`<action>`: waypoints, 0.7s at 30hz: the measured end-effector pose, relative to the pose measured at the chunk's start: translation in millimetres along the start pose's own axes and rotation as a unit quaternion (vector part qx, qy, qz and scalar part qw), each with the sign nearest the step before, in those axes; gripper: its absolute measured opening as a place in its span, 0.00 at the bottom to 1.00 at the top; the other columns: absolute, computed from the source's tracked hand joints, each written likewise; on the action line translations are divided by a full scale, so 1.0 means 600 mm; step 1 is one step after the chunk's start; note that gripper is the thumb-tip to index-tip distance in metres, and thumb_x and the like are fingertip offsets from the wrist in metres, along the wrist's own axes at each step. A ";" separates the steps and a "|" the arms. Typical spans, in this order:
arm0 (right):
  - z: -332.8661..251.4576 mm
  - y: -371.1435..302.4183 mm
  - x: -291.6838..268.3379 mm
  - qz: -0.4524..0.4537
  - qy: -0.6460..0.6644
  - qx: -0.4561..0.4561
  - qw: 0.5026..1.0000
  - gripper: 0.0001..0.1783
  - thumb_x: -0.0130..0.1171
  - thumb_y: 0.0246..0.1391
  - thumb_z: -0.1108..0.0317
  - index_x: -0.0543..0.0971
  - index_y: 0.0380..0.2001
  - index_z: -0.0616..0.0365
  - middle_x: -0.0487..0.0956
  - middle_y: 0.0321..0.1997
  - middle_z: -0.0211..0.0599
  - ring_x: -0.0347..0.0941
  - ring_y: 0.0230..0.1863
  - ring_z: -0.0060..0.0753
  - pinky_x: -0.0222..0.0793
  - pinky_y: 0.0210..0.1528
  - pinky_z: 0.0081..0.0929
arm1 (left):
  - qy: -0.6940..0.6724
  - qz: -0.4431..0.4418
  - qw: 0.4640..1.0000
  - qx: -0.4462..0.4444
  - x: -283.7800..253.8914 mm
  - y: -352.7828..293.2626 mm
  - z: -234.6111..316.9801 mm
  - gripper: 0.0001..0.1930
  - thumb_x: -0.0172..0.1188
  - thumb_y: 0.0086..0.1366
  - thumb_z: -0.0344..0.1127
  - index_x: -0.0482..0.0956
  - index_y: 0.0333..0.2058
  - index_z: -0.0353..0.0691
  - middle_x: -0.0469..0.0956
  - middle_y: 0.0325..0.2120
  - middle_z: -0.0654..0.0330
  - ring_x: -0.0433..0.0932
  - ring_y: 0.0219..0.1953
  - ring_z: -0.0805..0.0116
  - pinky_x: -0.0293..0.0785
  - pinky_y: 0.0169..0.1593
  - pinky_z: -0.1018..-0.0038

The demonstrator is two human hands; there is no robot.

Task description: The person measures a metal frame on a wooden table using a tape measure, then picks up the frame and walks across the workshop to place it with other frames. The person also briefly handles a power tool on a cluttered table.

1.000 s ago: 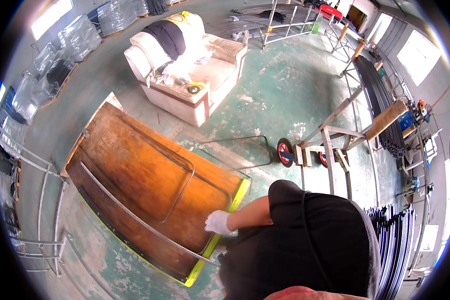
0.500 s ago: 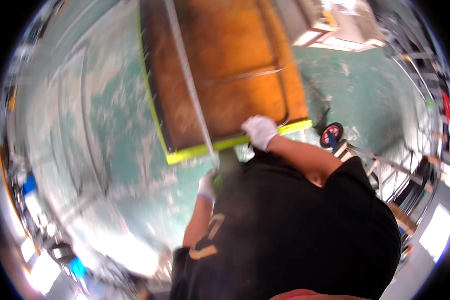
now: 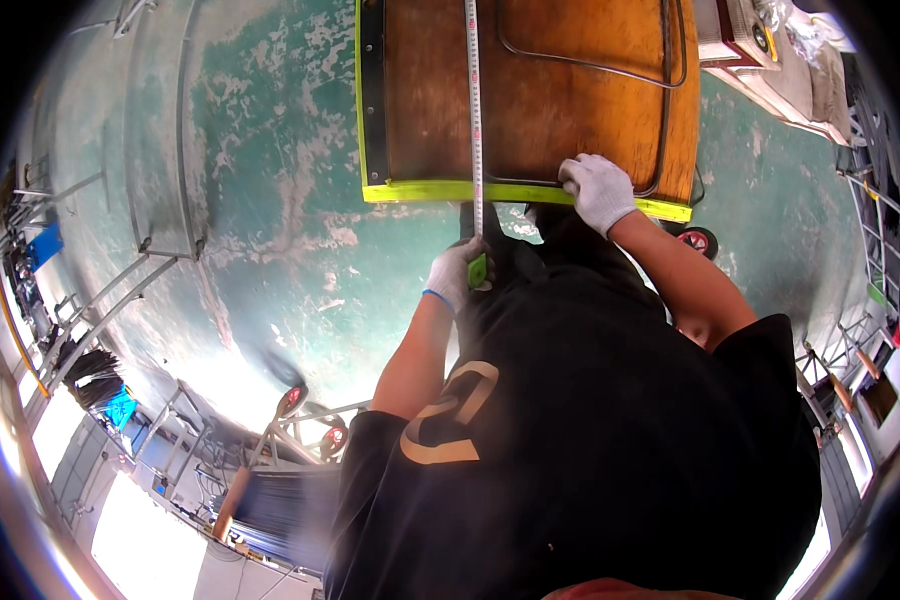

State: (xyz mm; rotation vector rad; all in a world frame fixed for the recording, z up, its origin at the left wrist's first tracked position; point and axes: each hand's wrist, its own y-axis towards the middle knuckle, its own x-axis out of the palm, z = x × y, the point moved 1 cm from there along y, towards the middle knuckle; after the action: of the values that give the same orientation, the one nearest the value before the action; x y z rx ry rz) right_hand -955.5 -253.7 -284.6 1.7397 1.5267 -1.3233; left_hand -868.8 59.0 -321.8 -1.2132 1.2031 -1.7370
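My left hand (image 3: pixel 452 272), in a white glove, is closed around the green case of a tape measure (image 3: pixel 478 270) just short of the table's near edge. Its white blade (image 3: pixel 476 110) runs out away from me across the brown wooden tabletop (image 3: pixel 425 110). My right hand (image 3: pixel 600 190), gloved too, lies at the near edge to the right of the blade. Its fingers are curled down by a bent dark metal rod (image 3: pixel 664 120) lying on the wood; the fingertips' exact hold is partly hidden. Bright yellow-green trim (image 3: pixel 420 191) borders the table.
A dark strip with studs (image 3: pixel 372 90) lines the table's left side. Grey metal frames (image 3: pixel 183 150) stand on the worn green floor (image 3: pixel 270 130) at left. A red-hubbed wheel (image 3: pixel 698 241) sits by the table's near right corner. Pale boxy furniture (image 3: pixel 795 75) is at the far right.
The view has turned, so the table and blade now look straighter and sit farther up and right. My left hand still holds the tape measure, my right hand stays at the edge.
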 end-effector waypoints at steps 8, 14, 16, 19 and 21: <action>0.000 -0.001 0.005 0.008 -0.001 -0.005 1.000 0.03 0.62 0.58 0.65 0.82 0.35 0.47 0.82 0.37 0.33 0.80 0.46 0.44 0.77 0.50 0.44 | -0.005 -0.005 1.000 -0.012 -0.024 0.012 0.001 0.16 0.60 0.80 0.48 0.80 0.44 0.39 0.83 0.29 0.55 0.84 0.27 0.57 0.81 0.27 0.64; -0.004 -0.001 0.001 0.019 0.001 -0.012 1.000 0.04 0.65 0.55 0.68 0.81 0.35 0.49 0.81 0.36 0.35 0.79 0.45 0.46 0.77 0.48 0.44 | -0.003 -0.005 1.000 -0.018 -0.020 0.007 0.007 0.15 0.58 0.80 0.47 0.79 0.44 0.40 0.83 0.30 0.54 0.84 0.28 0.56 0.81 0.27 0.64; -0.003 -0.001 0.002 0.019 0.003 -0.014 1.000 0.04 0.65 0.55 0.67 0.81 0.35 0.49 0.81 0.36 0.35 0.79 0.45 0.46 0.77 0.48 0.44 | -0.007 -0.007 1.000 -0.022 -0.021 0.008 0.006 0.15 0.58 0.81 0.47 0.79 0.44 0.40 0.83 0.30 0.54 0.84 0.27 0.56 0.81 0.27 0.64; -0.001 -0.001 0.002 0.018 0.002 -0.011 1.000 0.04 0.65 0.55 0.67 0.81 0.35 0.49 0.80 0.36 0.35 0.79 0.45 0.46 0.77 0.48 0.44 | -0.016 -0.008 0.999 -0.031 -0.021 0.010 0.007 0.15 0.57 0.81 0.46 0.79 0.44 0.40 0.82 0.29 0.54 0.83 0.27 0.57 0.81 0.27 0.65; -0.002 -0.001 0.002 0.016 0.000 -0.011 1.000 0.04 0.64 0.55 0.67 0.81 0.35 0.49 0.80 0.36 0.35 0.79 0.45 0.46 0.77 0.48 0.44 | -0.013 -0.004 0.999 -0.035 -0.019 0.008 0.008 0.15 0.57 0.81 0.46 0.79 0.43 0.40 0.82 0.29 0.54 0.83 0.27 0.57 0.81 0.26 0.65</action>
State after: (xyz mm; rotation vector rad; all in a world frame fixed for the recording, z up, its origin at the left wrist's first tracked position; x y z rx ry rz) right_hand -955.6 -252.1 -284.9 1.7439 1.5021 -1.2855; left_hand -860.3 66.0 -328.9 -1.2788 1.2533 -1.6914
